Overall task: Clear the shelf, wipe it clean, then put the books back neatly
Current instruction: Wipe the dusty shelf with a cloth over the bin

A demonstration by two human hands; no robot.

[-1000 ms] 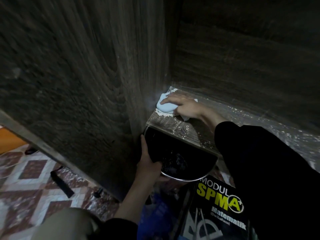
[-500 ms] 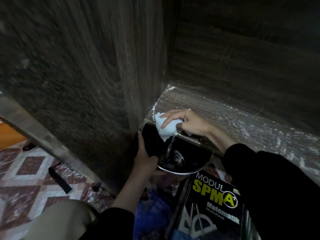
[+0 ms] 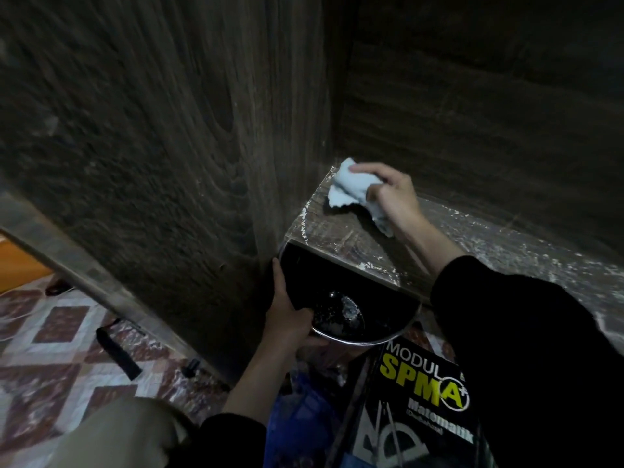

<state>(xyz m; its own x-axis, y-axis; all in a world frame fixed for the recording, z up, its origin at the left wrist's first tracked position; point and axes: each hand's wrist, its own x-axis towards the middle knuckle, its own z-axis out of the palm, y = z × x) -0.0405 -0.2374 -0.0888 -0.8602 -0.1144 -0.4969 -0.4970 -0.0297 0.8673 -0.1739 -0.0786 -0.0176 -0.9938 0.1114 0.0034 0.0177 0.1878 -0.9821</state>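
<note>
A: Where's our cloth [image 3: 351,189]?
B: Back left corner of the shelf [image 3: 337,239]. Our right hand [image 3: 396,194] has it bunched in curled fingers, tail trailing on the board. Soft, light, prob. damp, so we grip the wad, not the tail.
A: Left hand [image 3: 287,315]?
B: Fingers clamped on the bowl [image 3: 371,342] rim, just under the shelf edge. Looks like water inside, it'll slosh; we keep it level.
A: Any writing?
B: Book [image 3: 422,400] below: "MODUL SPM A+", "Matematik". Stiff, glossy; we'd take it by the spine.
</note>
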